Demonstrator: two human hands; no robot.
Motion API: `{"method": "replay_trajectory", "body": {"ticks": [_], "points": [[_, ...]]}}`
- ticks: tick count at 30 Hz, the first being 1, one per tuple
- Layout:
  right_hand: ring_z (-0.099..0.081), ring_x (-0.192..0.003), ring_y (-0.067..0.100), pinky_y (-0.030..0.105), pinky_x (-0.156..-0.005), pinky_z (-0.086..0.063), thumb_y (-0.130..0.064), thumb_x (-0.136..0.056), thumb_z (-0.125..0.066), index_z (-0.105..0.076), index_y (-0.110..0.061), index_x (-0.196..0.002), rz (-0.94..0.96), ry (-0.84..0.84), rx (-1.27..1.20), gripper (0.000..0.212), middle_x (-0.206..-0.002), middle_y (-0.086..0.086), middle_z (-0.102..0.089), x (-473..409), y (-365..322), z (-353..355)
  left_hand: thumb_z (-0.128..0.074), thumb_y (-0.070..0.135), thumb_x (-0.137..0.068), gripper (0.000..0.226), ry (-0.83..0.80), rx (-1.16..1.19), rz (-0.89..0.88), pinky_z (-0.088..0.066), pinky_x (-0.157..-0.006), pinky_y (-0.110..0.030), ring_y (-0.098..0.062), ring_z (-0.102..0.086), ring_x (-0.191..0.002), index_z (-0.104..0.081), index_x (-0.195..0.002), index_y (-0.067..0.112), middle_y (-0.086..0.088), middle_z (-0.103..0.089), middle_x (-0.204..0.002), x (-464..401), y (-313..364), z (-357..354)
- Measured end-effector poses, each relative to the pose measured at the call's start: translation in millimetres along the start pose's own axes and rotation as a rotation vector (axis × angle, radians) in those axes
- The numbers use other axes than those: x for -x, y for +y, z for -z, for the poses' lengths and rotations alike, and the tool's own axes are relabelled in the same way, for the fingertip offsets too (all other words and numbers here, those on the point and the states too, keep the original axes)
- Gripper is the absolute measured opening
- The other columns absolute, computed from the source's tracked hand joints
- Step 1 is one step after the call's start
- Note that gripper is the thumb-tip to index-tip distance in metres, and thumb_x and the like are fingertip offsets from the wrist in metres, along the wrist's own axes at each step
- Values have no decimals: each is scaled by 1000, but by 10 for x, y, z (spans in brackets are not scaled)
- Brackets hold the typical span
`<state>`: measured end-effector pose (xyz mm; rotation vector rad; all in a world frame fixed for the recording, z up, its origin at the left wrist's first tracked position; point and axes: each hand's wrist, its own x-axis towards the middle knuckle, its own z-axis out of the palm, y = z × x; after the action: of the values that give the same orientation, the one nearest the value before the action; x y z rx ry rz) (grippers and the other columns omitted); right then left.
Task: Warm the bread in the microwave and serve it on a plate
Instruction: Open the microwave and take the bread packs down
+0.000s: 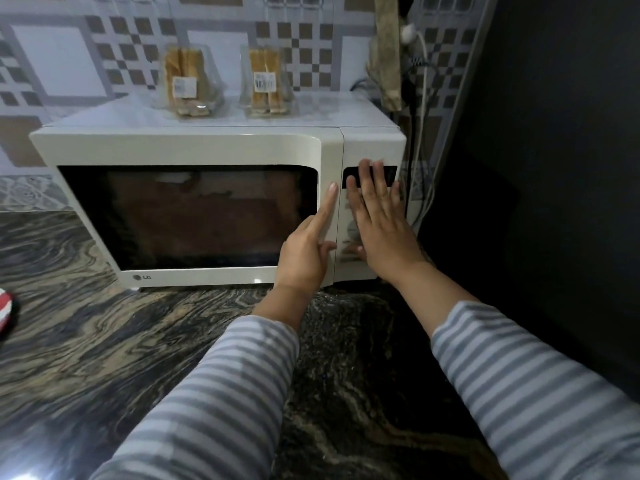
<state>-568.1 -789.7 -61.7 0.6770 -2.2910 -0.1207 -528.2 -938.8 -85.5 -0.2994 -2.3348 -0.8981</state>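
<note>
A cream microwave (194,147) stands on the dark marbled counter with its door closed. On its top stand two clear packs of sliced bread, one to the left (187,81) and one to the right (266,81). My left hand (306,251) touches the door's right edge with the forefinger stretched up along it, the thumb against the door edge and the other fingers curled. My right hand (379,220) lies flat with straight fingers on the control panel, covering part of the dark display. No plate is in view.
The marbled counter (104,341) spreads in front of the microwave. A red and white object (5,317) pokes in at the left edge. Cables and a plug (420,98) hang behind the microwave's right side, next to a dark wall (554,168).
</note>
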Motion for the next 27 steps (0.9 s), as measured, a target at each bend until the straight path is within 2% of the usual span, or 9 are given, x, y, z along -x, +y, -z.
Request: {"method": "replay_trajectory", "body": {"ticks": [7, 12, 14, 16, 18, 20, 22, 24, 27], "points": [[25, -143, 29, 42, -115, 20, -17, -80, -74, 13, -13, -151, -12, -32, -90, 112, -159, 8, 15, -14, -14, 44, -65, 2, -85, 102, -26, -24, -72, -43, -66, -22, -10, -44, -65, 1, -146, 51, 0, -57, -96, 211, 50, 100], [14, -147, 26, 50, -117, 7, -1, -86, -57, -1, -11, -153, -4, -82, -151, 88, -159, 10, 12, 64, -3, 293, -59, 24, -92, 91, -136, -125, -109, -51, -65, -37, -18, -52, -81, 10, -146, 49, 0, -51, -113, 297, 151, 379], [-1, -149, 26, 48, -118, 2, -2, -84, -57, -16, -8, -152, -25, -45, -158, 80, -161, 11, -5, 66, -5, 421, -52, 27, -93, 76, -48, -262, -128, -52, -64, -38, -21, -53, -92, -3, -150, 40, 1, -48, -113, 315, 168, 599], [-12, -148, 26, 48, -119, -3, -8, -85, -53, -26, -9, -150, -57, 6, -176, 70, -159, 12, -18, 19, -9, 604, -49, 24, -93, 61, 123, -435, -145, -50, -72, -40, -24, -51, -99, -26, -149, 29, -4, -50, -116, 255, 171, 869], [-14, -148, 24, 50, -120, -6, -21, -88, -44, -26, -13, -151, -76, 58, -211, 65, -159, 10, -20, -87, -30, 840, -47, 26, -93, 50, 272, -559, -120, -44, -87, -43, -27, -49, -109, -38, -143, 23, -7, -50, -123, 113, 200, 1119], [-6, -149, 22, 50, -120, -2, -39, -95, -35, -19, -19, -153, -98, 37, -239, 64, -161, 7, -13, -245, -71, 1051, -39, 34, -97, 49, 285, -620, -24, -32, -104, -45, -28, -39, -127, -35, -144, 24, -7, -42, -139, -76, 269, 1322], [6, -149, 20, 50, -119, 6, -54, -97, -29, -12, -23, -154, -118, -55, -231, 67, -162, 5, -3, -413, -124, 1165, -27, 46, -99, 54, 159, -651, 120, -14, -115, -49, -24, -18, -144, -23, -150, 28, -4, -24, -155, -258, 301, 1451], [14, -148, 19, 51, -117, 10, -64, -94, -24, -10, -26, -154, -123, -128, -198, 72, -162, 4, 4, -539, -178, 1192, -16, 55, -97, 60, 1, -663, 226, 0, -117, -53, -19, 2, -148, -11, -152, 32, 0, -7, -161, -371, 277, 1509], [21, -146, 20, 53, -116, 13, -71, -90, -20, -17, -29, -153, -136, -201, -178, 76, -162, 5, 6, -615, -220, 1171, -9, 64, -93, 66, -104, -676, 263, 4, -115, -59, -15, 13, -147, -1, -151, 35, 4, 3, -161, -398, 237, 1529]]}}
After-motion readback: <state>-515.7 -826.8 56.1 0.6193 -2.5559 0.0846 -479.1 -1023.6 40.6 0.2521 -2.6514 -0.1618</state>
